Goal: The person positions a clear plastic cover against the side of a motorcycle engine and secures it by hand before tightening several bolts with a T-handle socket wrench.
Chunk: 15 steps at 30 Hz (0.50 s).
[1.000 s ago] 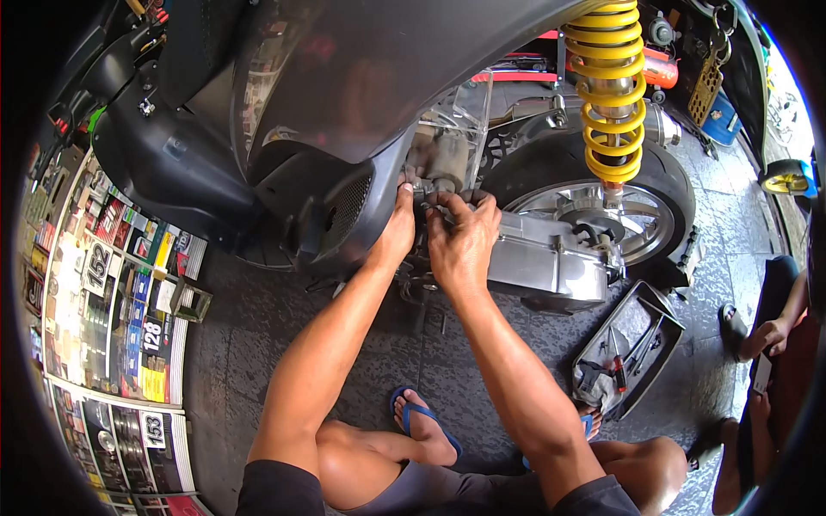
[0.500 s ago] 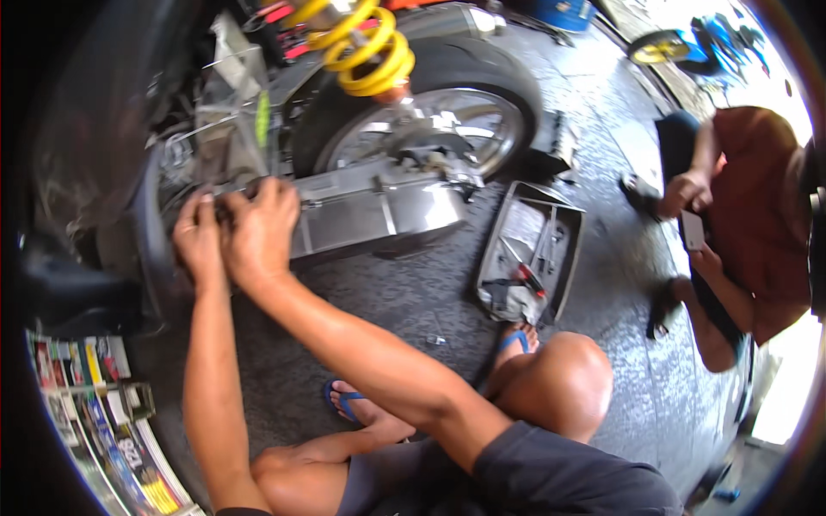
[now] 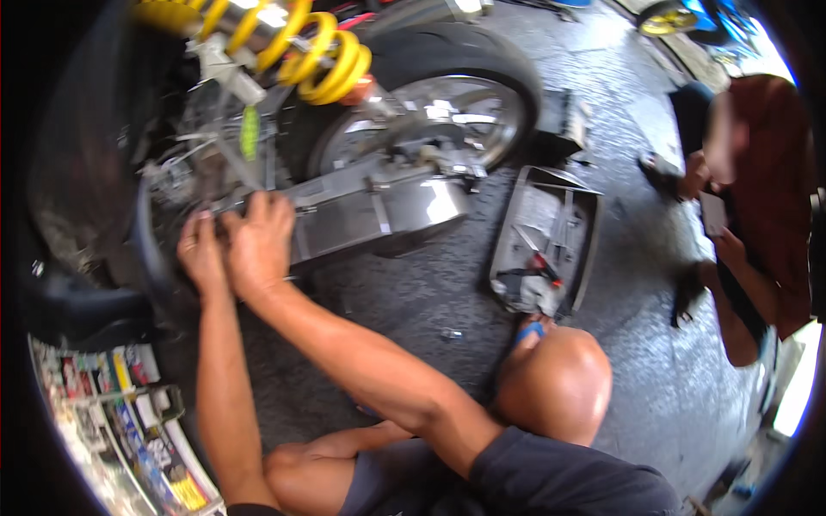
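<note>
On the scooter, my left hand (image 3: pixel 204 254) reaches into the engine area beside the dark body panel (image 3: pixel 86 189), its fingers closed on something I cannot make out. Just to its right, my right hand (image 3: pixel 255 241) has curled fingers at the same spot, on a part hidden beneath them. The silver transmission case (image 3: pixel 344 224) runs rightward from my hands to the rear wheel (image 3: pixel 508 103). Above them are blurred metal engine parts (image 3: pixel 206 159) and the yellow spring shock absorber (image 3: pixel 331 69).
A metal tray (image 3: pixel 585 249) with tools and a rag lies by my right knee (image 3: pixel 559 387). A co-worker (image 3: pixel 766 198) squats at the right holding a white phone (image 3: pixel 714 215). A blue motorbike (image 3: pixel 705 17) stands behind. Shelves of packaged goods (image 3: pixel 120 413) fill the lower left.
The view has swung to the right since a second ago, shifting the scooter left and showing more of the co-worker. My hands stay close together at the engine area.
</note>
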Motion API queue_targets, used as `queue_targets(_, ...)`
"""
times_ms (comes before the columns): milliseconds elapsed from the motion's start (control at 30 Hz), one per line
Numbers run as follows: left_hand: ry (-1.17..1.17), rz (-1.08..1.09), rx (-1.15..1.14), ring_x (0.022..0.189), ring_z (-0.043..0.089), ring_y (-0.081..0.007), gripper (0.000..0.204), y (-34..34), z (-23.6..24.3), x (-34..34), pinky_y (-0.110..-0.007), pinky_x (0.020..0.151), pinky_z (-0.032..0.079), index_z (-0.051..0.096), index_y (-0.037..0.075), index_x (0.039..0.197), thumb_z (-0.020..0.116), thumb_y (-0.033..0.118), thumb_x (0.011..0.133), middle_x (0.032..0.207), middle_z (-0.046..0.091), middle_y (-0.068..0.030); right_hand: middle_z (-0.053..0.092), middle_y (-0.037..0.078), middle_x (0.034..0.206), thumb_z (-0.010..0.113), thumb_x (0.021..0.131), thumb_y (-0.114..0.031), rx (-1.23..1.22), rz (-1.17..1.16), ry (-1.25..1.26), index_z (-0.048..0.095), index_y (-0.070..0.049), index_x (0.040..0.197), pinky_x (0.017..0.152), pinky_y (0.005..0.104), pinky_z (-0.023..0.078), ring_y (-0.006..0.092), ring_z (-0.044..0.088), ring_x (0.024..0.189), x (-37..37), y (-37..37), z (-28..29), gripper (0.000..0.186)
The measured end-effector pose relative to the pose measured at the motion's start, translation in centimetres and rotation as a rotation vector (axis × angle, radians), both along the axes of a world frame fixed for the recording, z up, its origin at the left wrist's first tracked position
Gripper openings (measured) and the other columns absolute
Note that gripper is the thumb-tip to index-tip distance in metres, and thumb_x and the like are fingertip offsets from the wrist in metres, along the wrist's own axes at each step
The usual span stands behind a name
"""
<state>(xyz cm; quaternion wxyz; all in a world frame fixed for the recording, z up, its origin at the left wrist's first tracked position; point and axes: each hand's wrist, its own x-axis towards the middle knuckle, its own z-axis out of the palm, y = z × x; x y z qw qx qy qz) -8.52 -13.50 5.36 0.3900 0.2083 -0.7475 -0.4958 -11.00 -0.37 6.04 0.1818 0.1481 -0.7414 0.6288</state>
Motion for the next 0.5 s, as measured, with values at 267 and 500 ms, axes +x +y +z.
queue_targets(267, 0.0, 0.029, -0.039, 0.092, 0.059, -0.014, 0.02, 4.6, 0.0, -1.4, -0.028, 0.083, 0.049, 0.053, 0.001, 0.115, 0.056, 0.011, 0.098, 0.101, 0.063, -0.0078, 0.054, 0.019, 0.105, 0.072, 0.076, -0.02, 0.094, 0.03, -0.034, 0.076, -0.012, 0.088, 0.098, 0.0531, 0.036, 0.0418, 0.046, 0.109, -1.1, 1.8, -0.5, 0.015)
queue_targets(500, 0.043, 0.08, 0.026, 0.071, 0.053, -0.0057, 0.005, 4.4, 1.0, -0.7, -0.023, 0.062, 0.044, 0.059, 0.001, 0.098, 0.059, 0.005, 0.095, 0.084, 0.063, -0.0008, 0.052, 0.022, 0.116, 0.072, 0.077, -0.017, 0.082, 0.096, -0.083, 0.075, -0.011, 0.089, 0.1, 0.0505, 0.036, 0.0416, 0.045, 0.115, -0.3, 1.3, 0.7, 0.014)
